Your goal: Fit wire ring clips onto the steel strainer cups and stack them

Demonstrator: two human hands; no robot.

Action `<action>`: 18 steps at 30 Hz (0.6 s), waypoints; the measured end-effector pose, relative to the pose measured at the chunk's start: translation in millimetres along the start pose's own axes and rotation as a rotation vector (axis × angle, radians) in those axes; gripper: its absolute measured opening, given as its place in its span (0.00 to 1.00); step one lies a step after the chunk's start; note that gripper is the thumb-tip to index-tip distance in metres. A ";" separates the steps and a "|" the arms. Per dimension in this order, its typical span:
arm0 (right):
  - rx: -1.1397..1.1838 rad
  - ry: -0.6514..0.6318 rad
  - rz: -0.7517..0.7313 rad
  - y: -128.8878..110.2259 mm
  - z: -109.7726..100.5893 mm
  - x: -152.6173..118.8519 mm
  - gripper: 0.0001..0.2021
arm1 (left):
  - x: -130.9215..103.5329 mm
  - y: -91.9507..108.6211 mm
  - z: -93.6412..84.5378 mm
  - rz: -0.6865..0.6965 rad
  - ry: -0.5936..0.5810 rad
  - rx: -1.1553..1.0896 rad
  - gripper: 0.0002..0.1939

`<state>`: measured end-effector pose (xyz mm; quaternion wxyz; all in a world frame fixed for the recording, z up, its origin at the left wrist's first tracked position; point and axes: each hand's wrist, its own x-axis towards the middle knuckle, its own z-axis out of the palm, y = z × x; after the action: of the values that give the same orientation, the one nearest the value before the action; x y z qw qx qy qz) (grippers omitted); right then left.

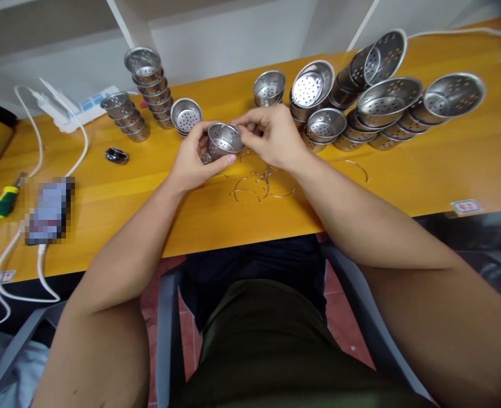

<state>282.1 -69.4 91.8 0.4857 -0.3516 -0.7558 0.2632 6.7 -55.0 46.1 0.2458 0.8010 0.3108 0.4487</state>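
Observation:
A small perforated stainless-steel cup (224,140) is held just above the table by my left hand (192,158), thumb in front and fingers curled around its left side. At the cup's right rim, my right hand (271,133) is closed in a pinch; whatever lies between its fingertips is too small to make out. Several thin curved wires (267,182) lie loose on the table below my hands. Another perforated cup (186,116) stands just behind my left hand.
Stacks of perforated cups stand at the back left (152,85) and back right (389,102). On the left are a phone (50,212) on a white cable, a screwdriver (4,201), a small black object (117,156) and a power strip (86,110). The table's front edge is near my lap.

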 end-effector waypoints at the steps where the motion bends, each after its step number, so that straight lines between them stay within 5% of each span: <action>1: -0.006 0.004 -0.003 1.4 0.9 0.3 0.17 | -0.2 0.8 -0.9 -0.008 -0.002 0.006 0.59; 8: -0.053 0.087 0.011 -4.6 16.5 -2.8 0.14 | -0.4 11.5 -2.8 0.050 -0.025 0.121 0.56; 13: -0.054 0.096 0.036 -21.8 24.9 -6.1 0.07 | -0.4 15.0 9.1 0.040 0.018 0.116 0.63; 18: 0.014 0.080 0.070 -27.2 25.4 -6.2 0.11 | 1.0 14.3 10.6 0.032 0.031 0.120 0.58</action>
<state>253.0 -92.4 98.6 0.5086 -0.3845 -0.7211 0.2710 20.3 -65.3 51.2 0.1852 0.8123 0.3278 0.4454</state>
